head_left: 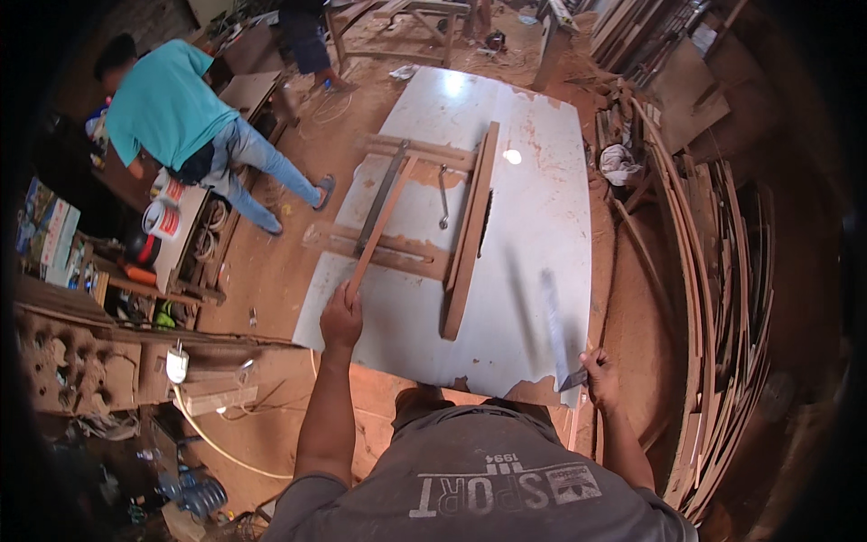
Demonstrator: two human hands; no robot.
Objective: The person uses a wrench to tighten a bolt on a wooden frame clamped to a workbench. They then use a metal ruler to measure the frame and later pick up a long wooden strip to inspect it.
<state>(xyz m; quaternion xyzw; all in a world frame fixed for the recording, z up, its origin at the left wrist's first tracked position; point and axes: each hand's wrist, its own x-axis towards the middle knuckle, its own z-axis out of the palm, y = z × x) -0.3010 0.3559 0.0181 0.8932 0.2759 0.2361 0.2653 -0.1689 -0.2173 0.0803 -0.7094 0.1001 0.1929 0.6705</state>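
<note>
In my left hand (341, 318) is one end of a thin wooden strip (389, 210), which slants up and away over the worktop. My right hand (598, 378) grips a try square (552, 312) at the near right corner, its blade blurred and pointing away from me. On the white worktop (533, 226) lies a wooden jig: a long fence bar (468, 248) with two slotted arms (384, 250) reaching left. A dark flat bar (383, 197) rests across the arms beside the strip. Between the arms lies a wrench (443, 194).
A person in a teal shirt (172, 104) bends over a bench at the far left, near a white bucket (161, 219). Long wooden strips (713, 334) are stacked along the right. A white plug (177, 363) with its cord is at the lower left. A wooden trestle (397, 54) stands beyond.
</note>
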